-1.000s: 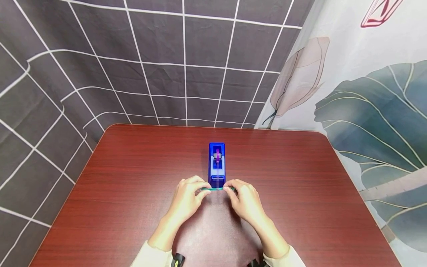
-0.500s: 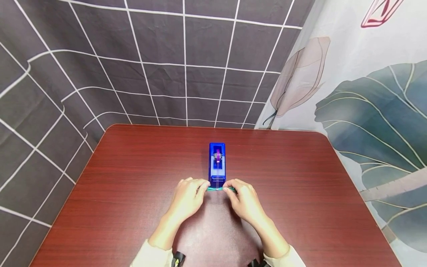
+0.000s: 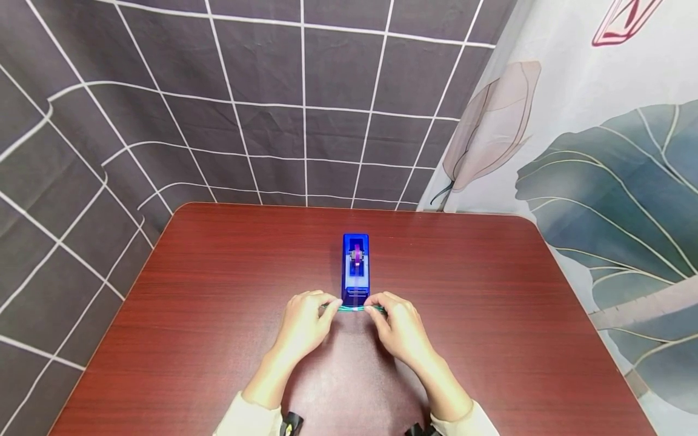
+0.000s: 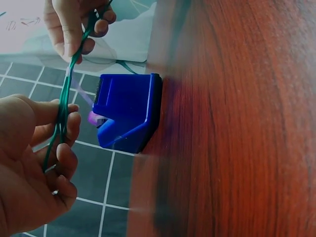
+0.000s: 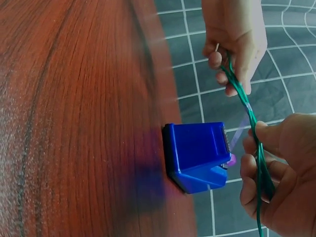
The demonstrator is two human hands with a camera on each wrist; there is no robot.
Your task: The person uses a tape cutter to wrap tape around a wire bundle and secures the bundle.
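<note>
Several green strands [image 4: 64, 95] pinched: left hand [image 3: 306, 319], right hand [image 3: 402, 325]; tape dispenser [image 4: 127, 104] near.

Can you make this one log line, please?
left hand: pinches green wires | right hand: pinches same wires | blue tape dispenser: stands on table | tape strip: reaches wires

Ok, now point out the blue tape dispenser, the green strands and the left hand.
Blue tape dispenser [image 4: 127, 96]: left wrist view, on a flat face of its body.
Green strands [image 4: 64, 94]: left wrist view, on their middle stretch.
Left hand [image 3: 305, 320]: head view, on its back.
</note>
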